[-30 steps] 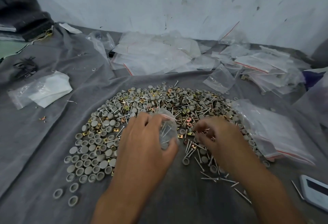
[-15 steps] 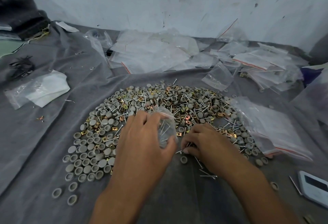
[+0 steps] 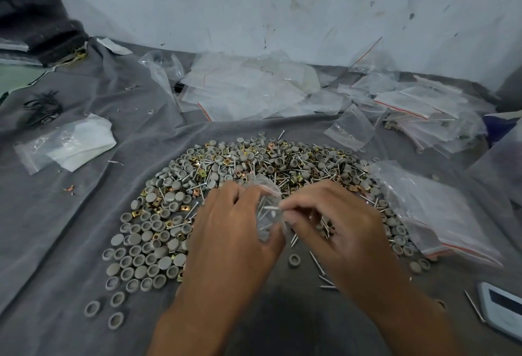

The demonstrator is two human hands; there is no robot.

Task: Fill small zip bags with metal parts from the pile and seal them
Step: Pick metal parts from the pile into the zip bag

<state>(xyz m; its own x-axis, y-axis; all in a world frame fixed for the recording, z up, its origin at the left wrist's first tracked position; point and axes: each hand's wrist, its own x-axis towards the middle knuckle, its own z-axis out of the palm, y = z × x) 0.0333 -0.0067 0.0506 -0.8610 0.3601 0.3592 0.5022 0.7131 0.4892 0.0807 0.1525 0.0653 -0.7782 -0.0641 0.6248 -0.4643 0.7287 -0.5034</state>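
Note:
A wide pile of metal parts, with grey round caps, brass clips and thin screws, lies on the grey cloth. My left hand grips a small clear zip bag just above the pile's near edge, and a few screws show inside it. My right hand pinches some thin screws at the bag's mouth, their tips pointing into the bag. Further screws stick out under that hand's palm.
A stack of empty zip bags lies at the right of the pile, and more clear bags are strewn along the white wall. A white folded cloth in plastic sits at the left. A white device lies at the lower right edge.
My right hand lifted from the loose screws on the cloth and came left to the bag's mouth with screws pinched in it. My left hand kept holding the bag.

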